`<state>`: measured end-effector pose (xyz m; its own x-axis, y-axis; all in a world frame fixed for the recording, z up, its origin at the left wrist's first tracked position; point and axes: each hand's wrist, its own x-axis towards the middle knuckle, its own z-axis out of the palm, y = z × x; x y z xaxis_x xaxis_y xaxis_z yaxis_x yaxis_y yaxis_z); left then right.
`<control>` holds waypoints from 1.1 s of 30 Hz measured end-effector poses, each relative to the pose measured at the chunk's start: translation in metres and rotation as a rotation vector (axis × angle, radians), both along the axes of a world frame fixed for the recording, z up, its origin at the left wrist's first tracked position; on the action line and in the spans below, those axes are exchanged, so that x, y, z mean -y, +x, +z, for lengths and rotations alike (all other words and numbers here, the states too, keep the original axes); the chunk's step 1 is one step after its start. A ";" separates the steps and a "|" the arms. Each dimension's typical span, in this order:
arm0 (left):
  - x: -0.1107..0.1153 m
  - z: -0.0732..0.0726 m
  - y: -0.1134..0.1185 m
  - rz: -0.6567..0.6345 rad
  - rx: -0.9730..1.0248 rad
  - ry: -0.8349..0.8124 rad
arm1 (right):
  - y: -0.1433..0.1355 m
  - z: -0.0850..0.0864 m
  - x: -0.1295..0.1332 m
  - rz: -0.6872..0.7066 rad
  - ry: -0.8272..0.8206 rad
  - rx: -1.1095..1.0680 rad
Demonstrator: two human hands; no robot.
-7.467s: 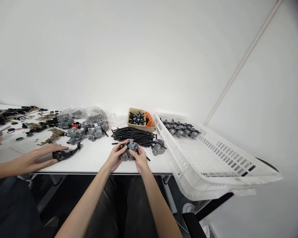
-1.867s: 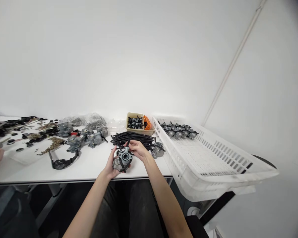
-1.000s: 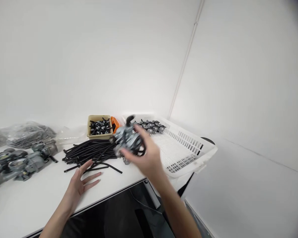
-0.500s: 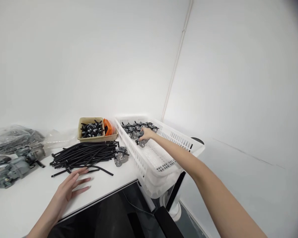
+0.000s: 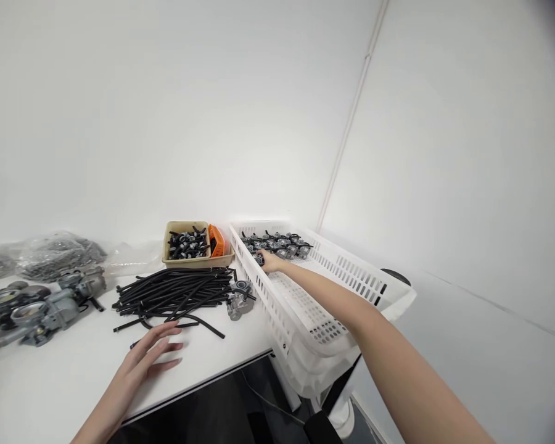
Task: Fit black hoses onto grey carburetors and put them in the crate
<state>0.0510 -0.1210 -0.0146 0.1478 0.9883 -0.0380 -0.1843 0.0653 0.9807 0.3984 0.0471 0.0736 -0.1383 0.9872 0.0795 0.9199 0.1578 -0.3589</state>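
My right hand (image 5: pixel 271 261) reaches into the white slotted basket (image 5: pixel 305 327), fingers closed round a small metal carburetor (image 5: pixel 259 259) by its left wall. Rows of similar carburetors with black tube ends (image 5: pixel 284 245) fill the basket's far end. My left hand (image 5: pixel 150 361) hovers at or rests on the white table, fingers spread, holding nothing, just in front of a pile of black rubber hoses (image 5: pixel 176 293). One more carburetor (image 5: pixel 238 300) sits on the table between the hoses and the basket.
A beige tray (image 5: pixel 166 246) of small black-and-metal parts stands against the wall, beside an orange basket (image 5: pixel 218 241). Larger carburetors (image 5: pixel 50 314) and a plastic-wrapped bundle (image 5: pixel 62 254) lie at the left. The table's front edge (image 5: pixel 198 387) runs below my left hand.
The view has shifted, so the scene sits farther right. My right hand has moved the carburetor deeper into the basket, close beside the others. My left hand remains open near the hoses.
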 end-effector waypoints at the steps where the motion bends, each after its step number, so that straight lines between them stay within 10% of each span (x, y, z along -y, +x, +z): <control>1: 0.001 0.001 0.000 -0.001 -0.003 0.003 | 0.001 0.005 0.002 0.010 0.006 -0.016; 7: 0.002 0.002 0.001 0.014 -0.022 0.020 | -0.016 0.063 0.047 0.015 0.255 -0.088; 11: 0.001 0.003 0.000 0.018 -0.012 0.048 | -0.061 0.082 0.096 0.388 0.356 0.179; 18: -0.001 0.004 -0.007 -0.067 -0.003 0.060 | -0.125 0.027 0.084 0.322 -0.230 0.841; 24: -0.002 0.002 -0.006 -0.082 0.005 0.067 | -0.119 0.010 0.068 0.446 -0.139 0.788; 33: -0.003 -0.001 -0.007 -0.092 -0.014 0.058 | -0.065 0.094 0.138 0.584 0.361 0.327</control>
<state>0.0443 -0.1184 -0.0156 0.2378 0.9712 0.0160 -0.1663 0.0245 0.9858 0.3333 -0.0909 0.1678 -0.7027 0.6668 0.2482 0.7013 0.7079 0.0841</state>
